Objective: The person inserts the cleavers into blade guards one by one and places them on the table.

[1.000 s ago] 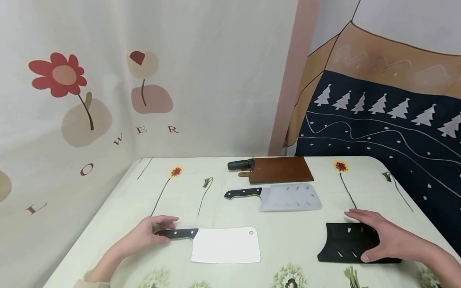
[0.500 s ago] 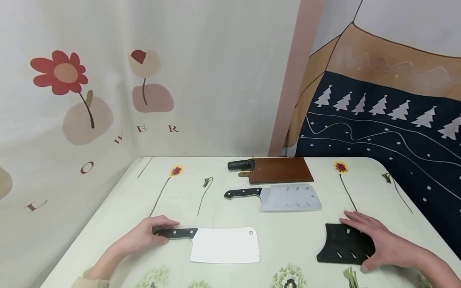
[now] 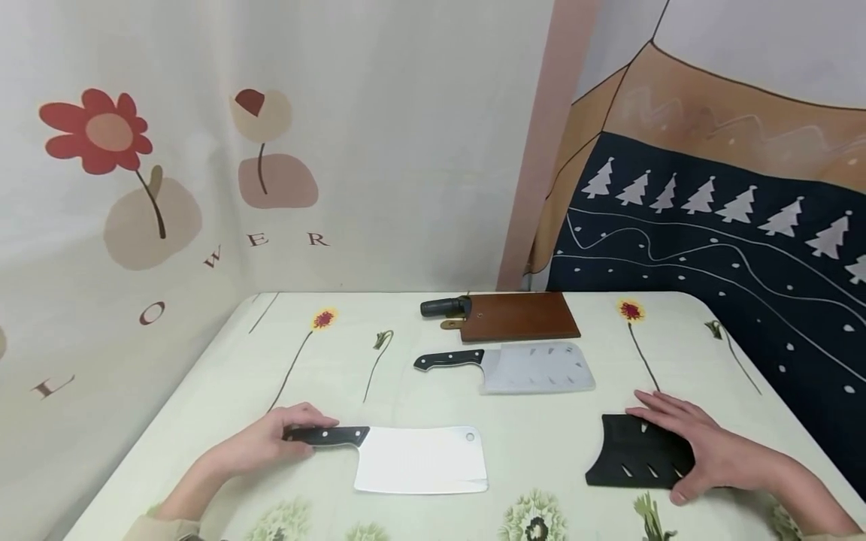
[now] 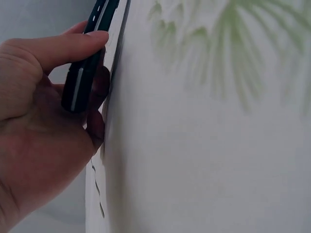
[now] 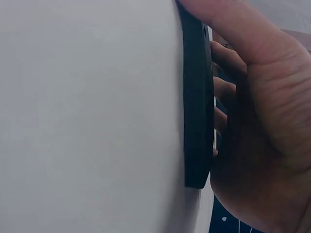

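Observation:
My left hand (image 3: 260, 445) grips the black riveted handle of a cleaver (image 3: 421, 460) at its butt end. The wide, bare blade points right, flat over the table. In the left wrist view the thumb presses on the handle (image 4: 81, 80) with fingers behind it. A black slotted blade guard (image 3: 629, 454) lies to the right of the cleaver, apart from it. Spanning the guard from above, my right hand (image 3: 717, 454) has its thumb at the near edge and fingers at the far edge, hiding its right end. The right wrist view shows the guard (image 5: 197, 107) edge-on, close to the tablecloth.
Farther back lies a second cleaver (image 3: 449, 360) with a translucent guard (image 3: 541, 368) on its blade. Behind it is a brown leather sheath (image 3: 521, 315) with a black handle (image 3: 443, 307) at its left. Printed curtains (image 3: 406, 150) stand behind the flower-patterned table (image 3: 406, 406).
My right hand has slid slightly left along the black guard, covering more of its right end. The left hand keeps its grip on the cleaver. The head view has swung slightly right.

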The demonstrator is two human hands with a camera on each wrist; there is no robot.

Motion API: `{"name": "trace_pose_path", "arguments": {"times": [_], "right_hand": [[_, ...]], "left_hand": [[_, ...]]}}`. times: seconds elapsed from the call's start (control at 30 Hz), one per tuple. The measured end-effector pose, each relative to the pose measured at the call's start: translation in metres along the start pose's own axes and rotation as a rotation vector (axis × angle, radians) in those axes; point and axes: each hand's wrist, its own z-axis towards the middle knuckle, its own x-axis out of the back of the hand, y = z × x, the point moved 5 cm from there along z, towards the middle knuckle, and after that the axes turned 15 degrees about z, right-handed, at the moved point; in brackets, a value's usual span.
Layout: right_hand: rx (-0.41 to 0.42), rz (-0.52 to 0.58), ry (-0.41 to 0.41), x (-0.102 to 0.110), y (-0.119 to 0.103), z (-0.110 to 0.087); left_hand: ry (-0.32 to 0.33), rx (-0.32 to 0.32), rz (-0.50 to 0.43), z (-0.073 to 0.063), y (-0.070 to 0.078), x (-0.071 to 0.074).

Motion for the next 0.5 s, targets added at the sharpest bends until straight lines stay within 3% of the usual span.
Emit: {"name": "trace_pose_path", "arguments": {"times": [0.27, 0.5], "right_hand": [[-0.004, 0.023, 0.041, -0.0022, -0.0004, 0.0026], [-0.047, 0.006, 0.066, -0.0031, -0.0008, 0.0029]], "left_hand": [[-0.048, 0.026, -0.078, 0.0013, 0.0014, -0.0006], [-0.104, 0.140, -0.137, 0.0025, 0.0002, -0.0011]]}}
